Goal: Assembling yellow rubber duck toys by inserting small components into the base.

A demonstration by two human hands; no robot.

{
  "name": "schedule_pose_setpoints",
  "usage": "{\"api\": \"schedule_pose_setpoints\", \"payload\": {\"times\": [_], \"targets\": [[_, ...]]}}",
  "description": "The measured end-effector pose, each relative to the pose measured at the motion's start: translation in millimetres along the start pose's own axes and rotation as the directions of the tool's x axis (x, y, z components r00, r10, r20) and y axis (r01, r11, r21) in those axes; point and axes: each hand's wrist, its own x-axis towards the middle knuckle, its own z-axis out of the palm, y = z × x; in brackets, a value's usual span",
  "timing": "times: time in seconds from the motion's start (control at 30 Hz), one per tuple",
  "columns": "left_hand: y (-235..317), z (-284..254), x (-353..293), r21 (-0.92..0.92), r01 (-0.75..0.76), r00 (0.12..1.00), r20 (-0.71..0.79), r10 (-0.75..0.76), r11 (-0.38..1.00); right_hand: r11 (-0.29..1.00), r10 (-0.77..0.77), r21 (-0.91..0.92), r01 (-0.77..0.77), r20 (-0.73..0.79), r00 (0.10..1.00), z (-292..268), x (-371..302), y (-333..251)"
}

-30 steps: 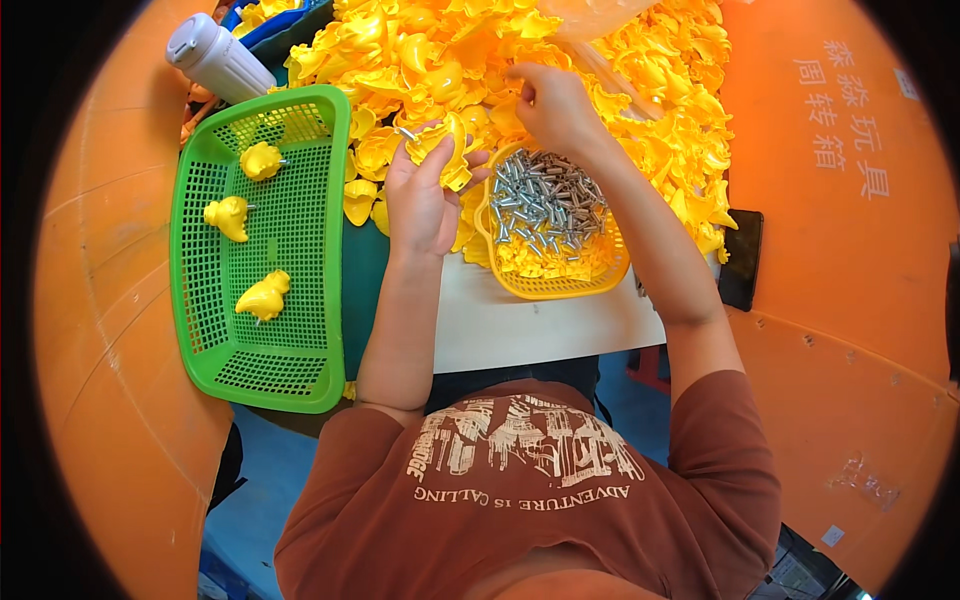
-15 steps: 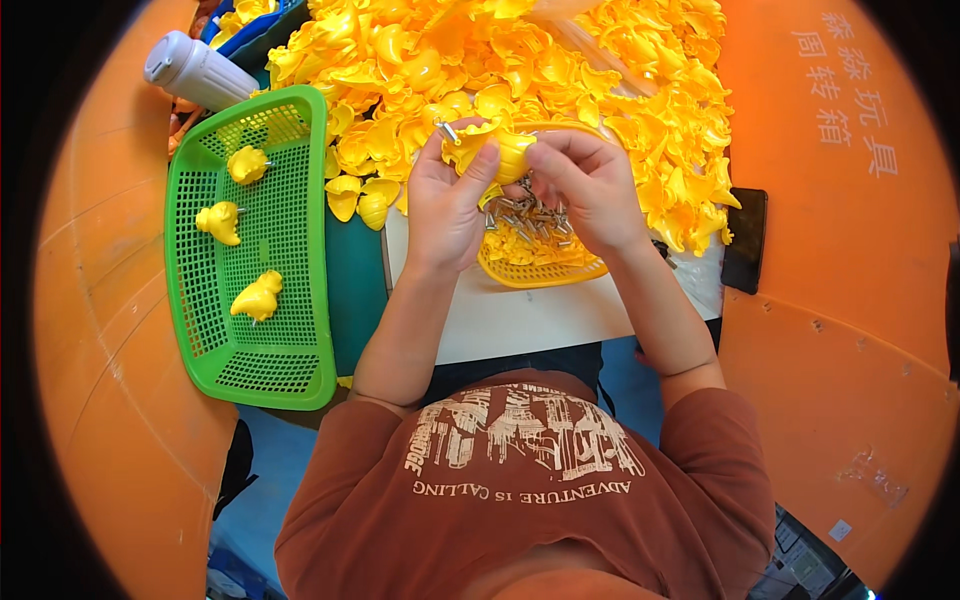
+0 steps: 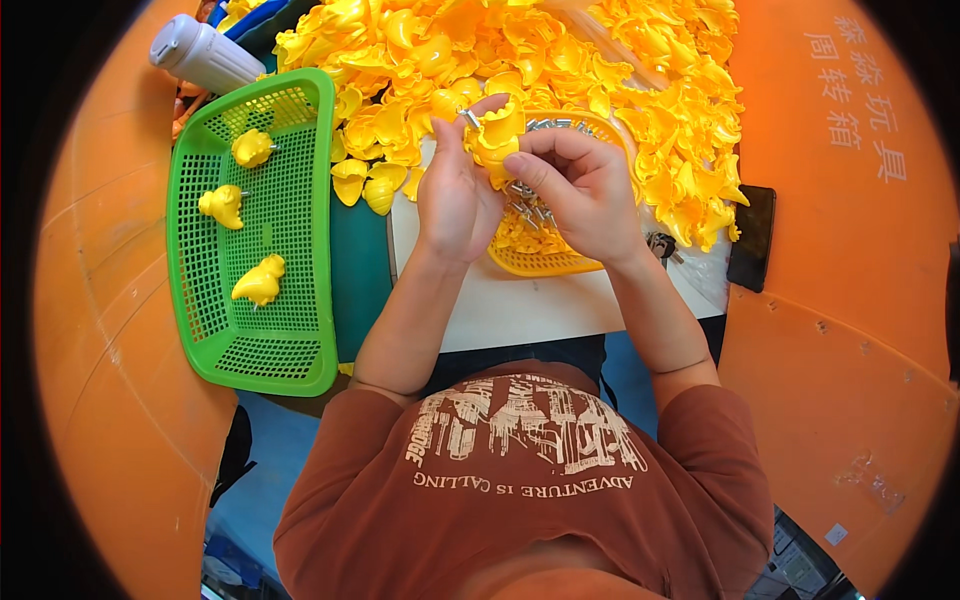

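A glossy yellow plastic shell part [image 3: 496, 138] is held up between my two hands above a yellow basket [image 3: 545, 265]. A small metal pin [image 3: 468, 117] sticks out of the part's left side. My left hand [image 3: 455, 195] is turned palm up, its fingers curled behind the part and partly hidden by it. Thumb and forefinger of my right hand [image 3: 585, 190] pinch the part's lower right edge. Silvery metal pins [image 3: 528, 205] and small yellow pieces lie in the basket below.
A green basket [image 3: 322, 250] at the left contains three yellow figures [image 3: 260, 280]. Loose yellow shells [image 3: 420, 70] are heaped across the back. A pale lidded bottle [image 3: 205, 55] leans at far left. At right are a dark phone [image 3: 752, 240] and an orange panel [image 3: 830, 300].
The shell part has been turned more upright. My left thumb has come off its front, and my right hand has shifted slightly lower on it. The whole view has moved a little.
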Motion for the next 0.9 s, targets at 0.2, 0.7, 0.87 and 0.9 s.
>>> {"api": "schedule_pose_setpoints", "payload": {"times": [0.2,0.7,0.87,0.9], "targets": [[0.0,-3.8,0.5,-0.023,0.0,1.0,0.012,0.0,1.0,0.999,-0.014,-0.041,0.015,0.024,1.0,3.2,2.8,0.8],[-0.8,-6.3,3.0,-0.149,-0.063,0.997,0.028,0.068,0.987,0.857,-0.214,-0.485,0.172,-0.031,0.976,-12.0,7.6,-1.5],[-0.2,-10.3,2.1,-0.118,-0.057,0.998,0.007,0.059,0.991,0.755,-0.251,-0.599,0.268,0.114,0.961,-12.0,6.3,-10.3],[0.4,-13.2,3.0,-0.116,-0.056,0.998,0.006,0.057,0.992,0.756,-0.251,-0.597,0.268,0.114,0.961,-13.4,3.6,-11.4]]}}
